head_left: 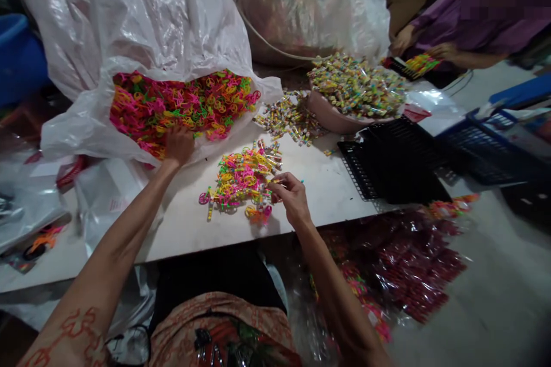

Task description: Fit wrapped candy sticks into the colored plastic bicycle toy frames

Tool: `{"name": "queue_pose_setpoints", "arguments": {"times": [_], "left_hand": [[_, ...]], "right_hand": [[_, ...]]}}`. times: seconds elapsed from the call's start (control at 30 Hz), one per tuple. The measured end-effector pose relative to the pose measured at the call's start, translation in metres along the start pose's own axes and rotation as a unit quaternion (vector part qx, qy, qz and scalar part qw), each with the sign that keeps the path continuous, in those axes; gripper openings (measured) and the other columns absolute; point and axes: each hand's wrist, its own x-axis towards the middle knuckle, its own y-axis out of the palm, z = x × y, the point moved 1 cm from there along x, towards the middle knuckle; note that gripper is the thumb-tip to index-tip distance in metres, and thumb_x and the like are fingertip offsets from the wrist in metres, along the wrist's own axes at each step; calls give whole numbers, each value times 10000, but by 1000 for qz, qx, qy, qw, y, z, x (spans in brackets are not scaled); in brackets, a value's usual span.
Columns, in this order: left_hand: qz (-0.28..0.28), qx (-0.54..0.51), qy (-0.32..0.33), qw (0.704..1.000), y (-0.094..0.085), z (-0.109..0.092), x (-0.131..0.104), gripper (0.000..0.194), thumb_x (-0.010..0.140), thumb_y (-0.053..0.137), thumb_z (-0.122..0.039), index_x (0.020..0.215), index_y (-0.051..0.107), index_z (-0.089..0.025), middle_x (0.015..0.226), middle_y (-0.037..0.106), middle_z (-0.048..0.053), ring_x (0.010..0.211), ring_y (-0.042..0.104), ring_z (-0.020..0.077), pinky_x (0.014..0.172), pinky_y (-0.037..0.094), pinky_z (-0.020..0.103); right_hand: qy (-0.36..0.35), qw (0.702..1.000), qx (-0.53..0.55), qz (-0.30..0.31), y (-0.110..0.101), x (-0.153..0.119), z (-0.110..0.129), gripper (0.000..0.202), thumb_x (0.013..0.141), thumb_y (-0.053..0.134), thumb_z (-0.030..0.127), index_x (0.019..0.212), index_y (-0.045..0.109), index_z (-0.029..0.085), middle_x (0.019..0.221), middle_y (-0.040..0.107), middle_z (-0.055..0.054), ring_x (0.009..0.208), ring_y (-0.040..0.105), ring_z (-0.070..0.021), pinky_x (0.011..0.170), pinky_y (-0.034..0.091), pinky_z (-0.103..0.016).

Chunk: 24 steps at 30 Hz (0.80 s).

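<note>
My left hand (178, 144) reaches into the near edge of the colourful plastic pieces (185, 103) in the mouth of a big white sack (146, 17); its fingertips are hidden among the pieces. On the white table (181, 229) lies a loose pile of pink, yellow, green and orange pieces (241, 175), mixed with small striped tubes. At the right side of this pile is my right hand (289, 195), its thumb and fingers pinched together around something too small to make out. A few orange and pink pieces (258, 215) lie just in front of the pile.
A pink basin (333, 117) heaped with small striped tubes (357, 86) stands behind, with more spilled beside it. Black trays (391, 163) and a blue basket (482, 140) are at the right. Packed plastic bags (413, 264) lie below the table. Another person's hands (443, 51) hold pieces at the upper right.
</note>
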Motion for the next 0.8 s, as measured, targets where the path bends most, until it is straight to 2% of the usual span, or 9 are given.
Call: {"name": "queue_pose_setpoints", "arguments": {"times": [0.1,0.2,0.23,0.3,0.33,0.4,0.53,0.8], "left_hand": [[-21,-29,-13,999,-4,-9,-29,101,701,658,-189,630,587,-183,831,659,31,1063,578,230,983,402,404],[6,-123,-76,989,-3,-19,-77,179,723,655,-353,711,639,-176,749,665,20,772,628,172,754,498,345],[28,-204,-127,970,-1,-23,-95,235,694,687,-399,743,658,-171,740,677,23,711,626,157,698,504,322],[78,-355,-225,904,3,-34,-126,331,611,769,-438,773,681,-163,740,701,38,660,630,144,647,510,289],[99,-408,-261,869,5,-40,-139,357,569,808,-427,774,688,-161,744,709,46,658,636,143,644,516,281],[124,-460,-299,827,7,-49,-156,377,521,858,-387,776,694,-163,745,717,46,665,651,146,654,530,273],[125,-493,-324,797,10,-56,-167,374,486,891,-319,759,688,-164,752,720,24,671,663,139,679,550,271],[127,-490,-346,790,17,-58,-175,383,431,909,-290,715,685,-163,724,718,28,638,660,142,648,558,278]], "right_hand": [[6,999,31,23,10,-5,-2,255,585,767,322,663,554,204,482,520,84,412,472,-82,441,389,-230],[19,996,73,49,30,-4,-6,244,585,780,336,690,608,198,526,561,70,453,497,-82,478,431,-237],[27,994,84,61,37,-3,-7,239,593,777,346,706,629,196,547,581,61,473,511,-83,494,447,-238],[45,990,103,87,51,-4,-11,234,612,765,358,739,657,193,584,618,48,508,539,-86,528,476,-241],[53,988,110,100,56,-5,-13,235,620,761,360,753,665,192,595,629,44,517,550,-86,539,484,-241],[67,983,120,122,63,-8,-17,237,626,762,358,770,676,191,600,643,41,528,571,-88,548,491,-237],[93,975,140,148,61,-13,-23,259,588,804,344,758,697,181,599,661,40,518,587,-84,541,493,-223],[143,952,194,191,47,-13,-28,372,494,895,377,746,715,169,638,713,6,549,645,-103,588,553,-240]]}}
